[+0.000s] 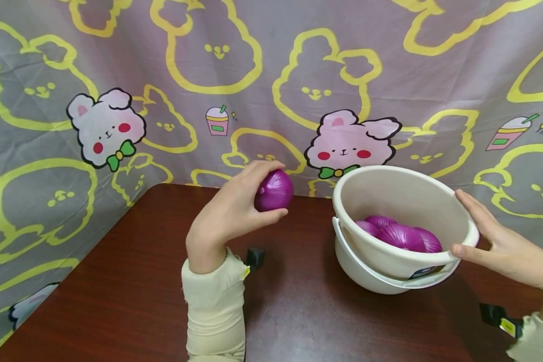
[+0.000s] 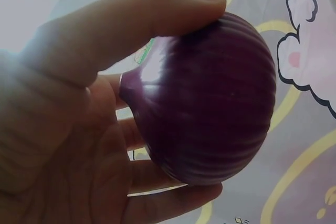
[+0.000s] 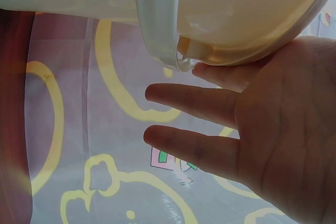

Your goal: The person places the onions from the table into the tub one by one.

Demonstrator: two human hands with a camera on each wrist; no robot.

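Observation:
My left hand [image 1: 235,208] holds a glossy purple onion [image 1: 275,190] above the table, left of the bucket. In the left wrist view the thumb lies along one side of the ribbed onion [image 2: 210,98] and the fingers support the opposite side, its pointed neck facing the palm. A cream bucket [image 1: 366,269] stands at the right with several purple onions [image 1: 400,237] inside. My right hand [image 1: 502,249] rests against the bucket's right rim, thumb toward the front. From the right wrist, two straight fingers [image 3: 194,106] spread away below the rim.
The bucket's pale handle [image 1: 357,264] hangs down across its front. A dark reddish-brown table [image 1: 298,301] lies beneath everything. Behind it hangs a grey cloth [image 1: 262,110] printed with yellow outlines and cartoon rabbits, also on the left.

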